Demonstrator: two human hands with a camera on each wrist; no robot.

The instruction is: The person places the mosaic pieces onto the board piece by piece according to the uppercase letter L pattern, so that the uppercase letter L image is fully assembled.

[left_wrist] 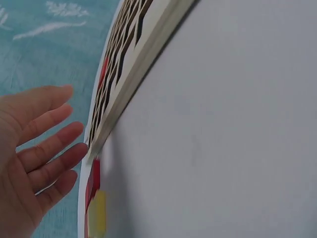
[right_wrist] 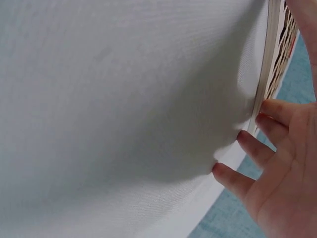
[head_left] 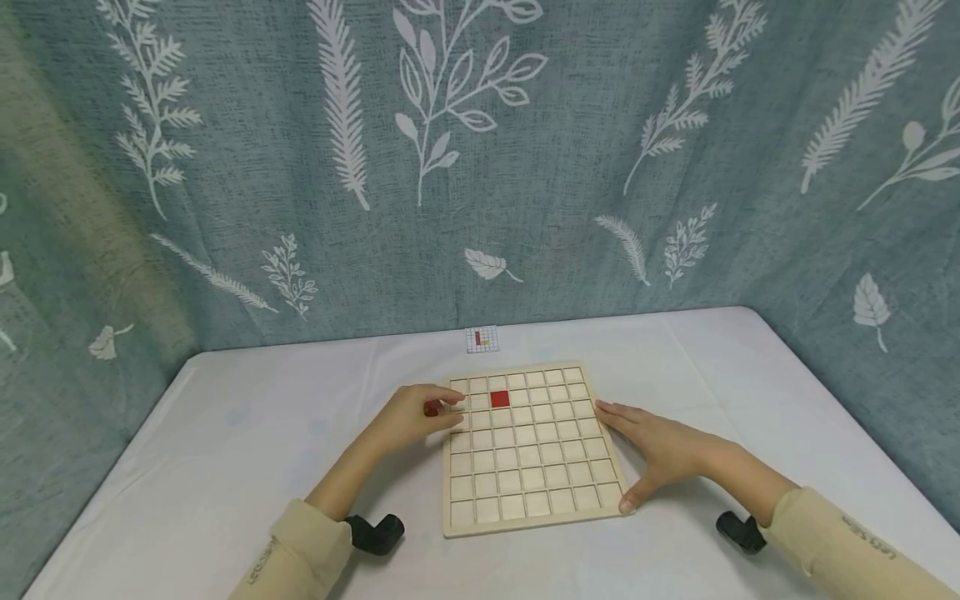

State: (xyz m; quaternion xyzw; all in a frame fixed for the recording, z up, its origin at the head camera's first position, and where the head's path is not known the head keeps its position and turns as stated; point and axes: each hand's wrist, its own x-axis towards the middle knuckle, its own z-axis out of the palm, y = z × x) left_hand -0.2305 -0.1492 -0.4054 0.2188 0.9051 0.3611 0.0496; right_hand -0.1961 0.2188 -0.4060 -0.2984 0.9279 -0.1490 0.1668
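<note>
A pale wooden grid board (head_left: 517,457) lies on the table, one red tile (head_left: 499,399) set in a cell near its upper left. My left hand (head_left: 415,414) hovers at the board's upper left edge, thumb and fingers apart with nothing between their tips. Behind that hand, a red piece (head_left: 432,407) shows through the gap. The left wrist view has a red block (left_wrist: 96,174) and a yellow block (left_wrist: 99,213) on the cloth past the board's corner. Along the board's right edge rests my right hand (head_left: 663,448), fingers extended and thumb at the lower right corner.
Behind the board lies a small printed grid card (head_left: 482,339) with red and yellow marks. White cloth (head_left: 247,467) covers the table. A green leaf-patterned curtain (head_left: 570,208) hangs at the back and sides. Black wrist devices (head_left: 377,534) sit below both forearms.
</note>
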